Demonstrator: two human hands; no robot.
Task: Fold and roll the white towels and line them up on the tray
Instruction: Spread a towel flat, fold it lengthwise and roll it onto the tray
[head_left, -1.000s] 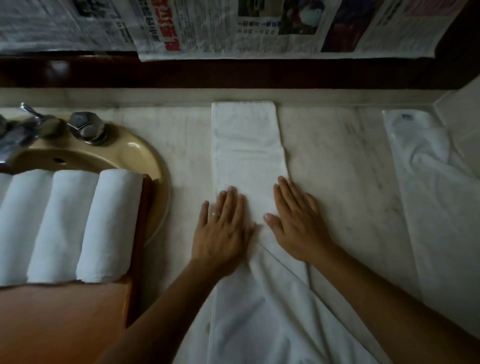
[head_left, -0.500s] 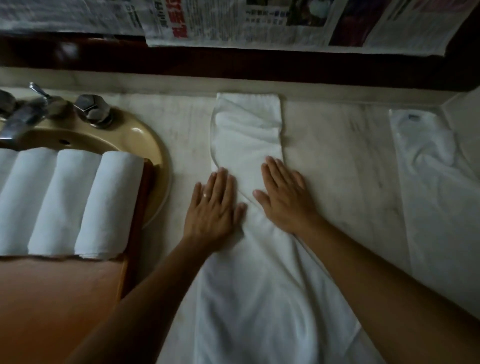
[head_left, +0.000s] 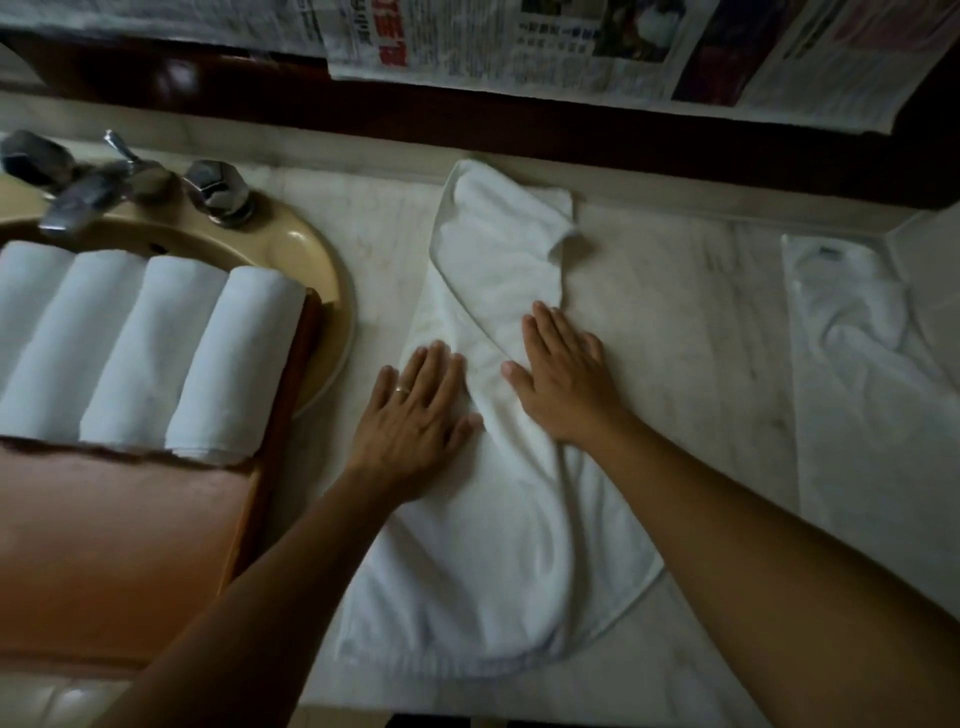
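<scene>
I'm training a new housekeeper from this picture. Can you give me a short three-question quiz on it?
1. True or false: both hands lie flat on the towel on the counter.
2. How many rolled towels show on the tray? A) two B) four C) six
3. Fill in: the tray rests over the ____.

Key:
1. True: left hand and right hand press the towel on the counter with straight fingers.
2. B: four rolled towels lie side by side on the tray.
3. Sink.
</scene>
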